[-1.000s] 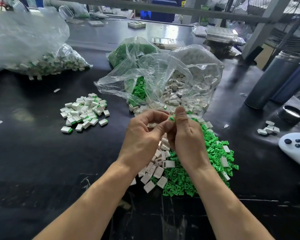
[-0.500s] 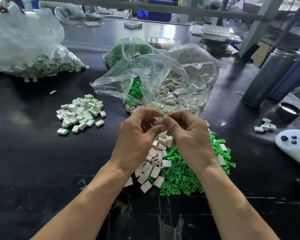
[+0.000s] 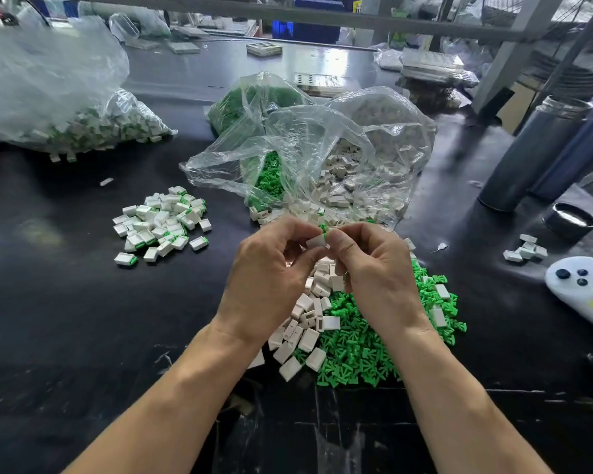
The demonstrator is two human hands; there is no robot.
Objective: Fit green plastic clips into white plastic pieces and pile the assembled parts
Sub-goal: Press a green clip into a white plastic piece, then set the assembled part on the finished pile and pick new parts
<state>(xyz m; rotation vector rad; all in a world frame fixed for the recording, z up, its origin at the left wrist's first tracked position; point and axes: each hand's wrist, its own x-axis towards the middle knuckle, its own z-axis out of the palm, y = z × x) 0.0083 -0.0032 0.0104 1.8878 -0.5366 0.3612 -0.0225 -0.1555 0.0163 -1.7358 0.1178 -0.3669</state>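
Black and glossy, the worktable (image 3: 65, 319) fills the head view, with shelving and clutter behind it. Both hands meet above the middle of the table. The left hand (image 3: 271, 278) curls its fingers round a white plastic piece (image 3: 316, 241), thumb and fingertips pinching it. The right hand (image 3: 374, 268) pinches a green clip (image 3: 323, 228) at the top end of that piece; the clip touches the piece, but how far it sits inside cannot be told.

Under the hands lie a heap of loose white pieces (image 3: 305, 323) and, touching it on the right, a heap of loose green clips (image 3: 363, 347). Left of the hands, well apart, sits the pile of assembled parts (image 3: 161, 224), white with green ends. Behind the hands an open clear bag (image 3: 305, 155) holds more clips and white pieces. A second bag (image 3: 59, 107) at far left holds assembled parts. On the right stand two dark flasks (image 3: 534, 152), a black cap (image 3: 570, 220), a few stray white pieces (image 3: 526, 251) and a white controller (image 3: 582, 289).
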